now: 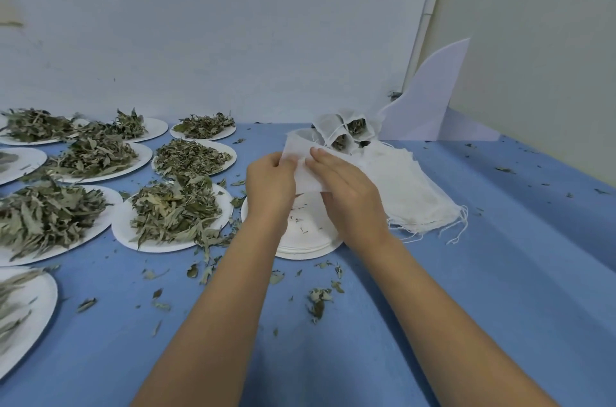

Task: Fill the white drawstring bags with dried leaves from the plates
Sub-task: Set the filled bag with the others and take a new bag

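Both hands hold one flat white drawstring bag (pixel 301 156) above a stack of bare white plates (pixel 308 236). My left hand (pixel 270 183) pinches the bag's left edge. My right hand (pixel 343 186) lies over its right side with the fingers on the cloth. A pile of flat white bags (pixel 413 193) lies just right of my hands, strings trailing off its near end. Behind it stand several filled bags (pixel 343 130) with leaves showing through. Plates heaped with dried leaves (pixel 173 210) cover the left of the blue table.
Loose leaf bits (pixel 318 301) lie scattered on the blue cloth between my forearms and along the right side. A curved white sheet (pixel 430 100) leans in the back right corner against the wall. More leaf plates run off the left edge (pixel 23 316).
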`<state>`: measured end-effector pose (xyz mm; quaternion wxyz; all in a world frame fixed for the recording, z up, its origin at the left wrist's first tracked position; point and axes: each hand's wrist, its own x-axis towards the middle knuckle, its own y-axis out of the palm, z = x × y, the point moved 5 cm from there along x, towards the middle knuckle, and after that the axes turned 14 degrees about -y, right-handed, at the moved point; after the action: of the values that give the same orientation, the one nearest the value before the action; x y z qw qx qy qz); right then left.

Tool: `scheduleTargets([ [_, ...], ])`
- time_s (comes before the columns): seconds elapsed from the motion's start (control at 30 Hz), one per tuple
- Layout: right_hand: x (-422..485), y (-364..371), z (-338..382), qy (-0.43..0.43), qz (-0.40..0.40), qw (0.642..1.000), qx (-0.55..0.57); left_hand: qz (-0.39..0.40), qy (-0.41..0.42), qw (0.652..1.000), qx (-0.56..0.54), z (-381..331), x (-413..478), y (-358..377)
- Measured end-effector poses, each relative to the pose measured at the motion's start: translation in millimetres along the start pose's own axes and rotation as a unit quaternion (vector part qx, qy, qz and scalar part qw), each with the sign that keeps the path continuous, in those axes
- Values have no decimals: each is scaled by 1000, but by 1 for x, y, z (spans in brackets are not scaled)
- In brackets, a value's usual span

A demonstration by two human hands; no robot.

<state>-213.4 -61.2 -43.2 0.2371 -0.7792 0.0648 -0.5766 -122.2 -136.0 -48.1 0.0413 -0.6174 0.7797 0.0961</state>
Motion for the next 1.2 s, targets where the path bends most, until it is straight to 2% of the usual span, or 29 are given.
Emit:
scheduleTargets([
  [0.07, 0, 1, -10, 106, 15, 994, 31, -4, 13, 1000, 4, -7, -3, -11],
  [0.17, -6, 5, -25, 260, 58, 961, 69, 0, 18, 1000, -14, -18, -3, -32],
  [0.33, -11, 8, -31, 355, 21, 932, 66, -45, 43, 997, -43, -27, 2, -70],
  [0.53, -16, 8, -30, 442, -85, 878, 165, -41, 51, 996, -60, -29, 9, -88],
  [0.63, -16, 7, -30, 510, -125, 827, 200, -37, 46, 994, -88, -28, 11, -92],
  [0.7, -11, 15, -26, 558, -85, 769, 300, -33, 46, 994, -95, -27, 11, -94],
  [0.73, -9, 19, -21, 574, -54, 740, 346, -31, 45, 993, -100, -26, 11, -94],
  [0.77, -6, 21, -18, 581, -32, 726, 366, -30, 44, 993, -105, -25, 10, -93],
  [0.93, -17, 13, -34, 600, -48, 752, 269, -36, 48, 992, -115, -27, 6, -93],
  [1.0, -23, 3, -38, 598, -89, 757, 246, -37, 53, 991, -114, -27, 6, -93],
  [1.07, -21, -3, -39, 598, -151, 734, 284, -34, 59, 992, -111, -26, 6, -91],
  [1.13, -16, -1, -37, 609, -182, 691, 346, -33, 62, 992, -106, -26, 6, -90],
  [1.17, -12, 3, -35, 616, -159, 672, 379, -34, 62, 992, -104, -25, 6, -89],
  [1.2, -8, 9, -30, 620, -101, 658, 416, -36, 63, 992, -101, -24, 7, -89],
])
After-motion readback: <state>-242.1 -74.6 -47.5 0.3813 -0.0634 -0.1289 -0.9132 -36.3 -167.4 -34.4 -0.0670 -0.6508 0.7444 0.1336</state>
